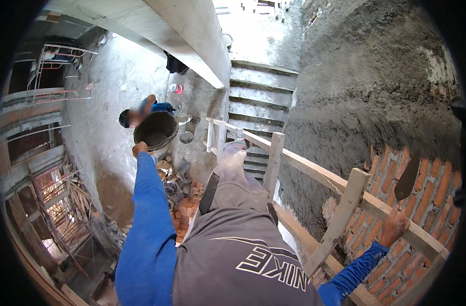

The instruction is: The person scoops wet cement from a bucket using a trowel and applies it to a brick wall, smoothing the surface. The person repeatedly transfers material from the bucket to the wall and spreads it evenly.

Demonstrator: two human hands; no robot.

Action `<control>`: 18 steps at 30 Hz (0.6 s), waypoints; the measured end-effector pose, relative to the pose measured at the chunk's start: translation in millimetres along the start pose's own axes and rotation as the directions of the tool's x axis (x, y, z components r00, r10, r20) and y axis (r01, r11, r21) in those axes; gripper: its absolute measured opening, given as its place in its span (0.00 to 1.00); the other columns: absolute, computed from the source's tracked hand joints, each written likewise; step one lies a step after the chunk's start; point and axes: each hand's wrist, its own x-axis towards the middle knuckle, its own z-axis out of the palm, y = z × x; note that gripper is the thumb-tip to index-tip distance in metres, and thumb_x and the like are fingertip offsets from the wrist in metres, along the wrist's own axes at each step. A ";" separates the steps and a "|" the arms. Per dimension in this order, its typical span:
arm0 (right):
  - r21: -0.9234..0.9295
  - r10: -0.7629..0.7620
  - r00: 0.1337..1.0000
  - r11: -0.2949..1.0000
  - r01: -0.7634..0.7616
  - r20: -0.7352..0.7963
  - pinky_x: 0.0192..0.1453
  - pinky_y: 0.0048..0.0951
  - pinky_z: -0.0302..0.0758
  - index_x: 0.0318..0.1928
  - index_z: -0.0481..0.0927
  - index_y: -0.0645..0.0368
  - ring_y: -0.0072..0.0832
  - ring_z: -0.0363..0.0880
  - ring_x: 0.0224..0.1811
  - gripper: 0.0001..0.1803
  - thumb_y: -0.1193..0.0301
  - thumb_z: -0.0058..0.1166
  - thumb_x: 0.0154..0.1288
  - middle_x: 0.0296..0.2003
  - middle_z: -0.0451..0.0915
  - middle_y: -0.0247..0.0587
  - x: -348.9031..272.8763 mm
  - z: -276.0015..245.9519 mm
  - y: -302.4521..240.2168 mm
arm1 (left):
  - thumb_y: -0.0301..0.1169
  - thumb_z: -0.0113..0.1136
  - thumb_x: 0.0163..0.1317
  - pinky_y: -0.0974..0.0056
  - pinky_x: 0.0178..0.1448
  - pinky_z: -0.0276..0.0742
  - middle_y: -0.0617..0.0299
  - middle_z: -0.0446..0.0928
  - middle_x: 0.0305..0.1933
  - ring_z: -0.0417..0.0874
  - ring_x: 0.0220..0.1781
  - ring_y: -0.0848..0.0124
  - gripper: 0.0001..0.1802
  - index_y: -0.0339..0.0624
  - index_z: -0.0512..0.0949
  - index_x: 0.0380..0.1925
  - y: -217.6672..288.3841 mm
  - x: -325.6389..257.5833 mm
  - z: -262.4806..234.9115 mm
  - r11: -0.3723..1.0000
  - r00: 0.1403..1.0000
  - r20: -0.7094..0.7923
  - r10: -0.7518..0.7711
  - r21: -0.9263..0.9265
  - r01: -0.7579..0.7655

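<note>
My left hand (140, 149) is closed on the near left rim of a round dark bucket (160, 148), held out at arm's length. Its mouth faces up toward me, and grey residue coats the inside. My right hand (394, 226) is closed around the handle of a pointed trowel (407, 179), its blade directed away from me. That hand is at the wooden rail (378, 205); whether it rests on the rail I cannot tell. Past the trowel stands a brick wall (426, 178), partly covered in wet grey mortar (365, 86).
Concrete stairs (261, 97) descend ahead, beside the wooden railing post (273, 163). A co-worker (163, 107) is below, just beyond the bucket. Loose bricks (189, 209) and rubble lie below left. Scaffolding (59, 56) stands far left, and a concrete beam (187, 35) crosses overhead.
</note>
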 end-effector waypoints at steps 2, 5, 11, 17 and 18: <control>0.027 0.008 0.999 1.000 -0.010 0.048 0.60 0.48 0.67 0.47 0.79 0.69 0.54 0.76 0.46 0.24 0.57 0.45 0.71 0.36 0.82 0.59 1.4 3.5 3.2 | 0.38 0.60 0.60 0.67 0.54 0.79 0.53 0.79 0.54 0.81 0.53 0.69 0.30 0.24 0.68 0.53 -0.4 0.1 0.1 0.920 0.991 0.079 0.111 0.368 -0.132; -0.002 0.032 0.994 1.000 -0.032 0.100 0.60 0.49 0.67 0.48 0.80 0.66 0.52 0.76 0.48 0.22 0.58 0.46 0.71 0.39 0.82 0.57 3.2 12.6 11.5 | 0.43 0.63 0.59 0.59 0.60 0.74 0.58 0.75 0.61 0.76 0.58 0.64 0.35 0.30 0.64 0.59 -3.4 7.2 1.6 0.918 0.984 0.151 0.096 0.369 -0.146; -0.395 -0.583 0.737 0.801 0.450 -0.343 0.58 0.53 0.68 0.48 0.81 0.61 0.46 0.77 0.44 0.15 0.66 0.56 0.65 0.45 0.78 0.47 -4.9 30.1 31.6 | 0.44 0.64 0.59 0.60 0.57 0.75 0.56 0.76 0.58 0.77 0.53 0.64 0.34 0.29 0.67 0.57 -1.8 39.6 31.6 0.848 0.961 0.216 0.172 0.464 -0.256; 0.021 -0.120 0.958 0.991 0.130 -0.260 0.50 0.48 0.68 0.30 0.76 0.62 0.49 0.76 0.31 0.13 0.63 0.56 0.61 0.23 0.77 0.52 -3.5 21.3 13.2 | 0.45 0.64 0.58 0.61 0.53 0.76 0.53 0.77 0.56 0.78 0.48 0.64 0.33 0.29 0.70 0.55 13.2 54.4 82.9 0.992 0.969 0.248 0.011 0.117 -0.041; 0.039 -0.115 0.955 0.991 0.131 -0.273 0.51 0.47 0.68 0.29 0.76 0.63 0.49 0.76 0.29 0.14 0.63 0.56 0.62 0.22 0.77 0.52 -2.5 14.1 8.4 | 0.45 0.64 0.58 0.61 0.53 0.77 0.53 0.77 0.55 0.79 0.47 0.64 0.33 0.29 0.70 0.54 15.0 55.8 88.2 0.998 0.973 0.231 -0.027 0.062 0.013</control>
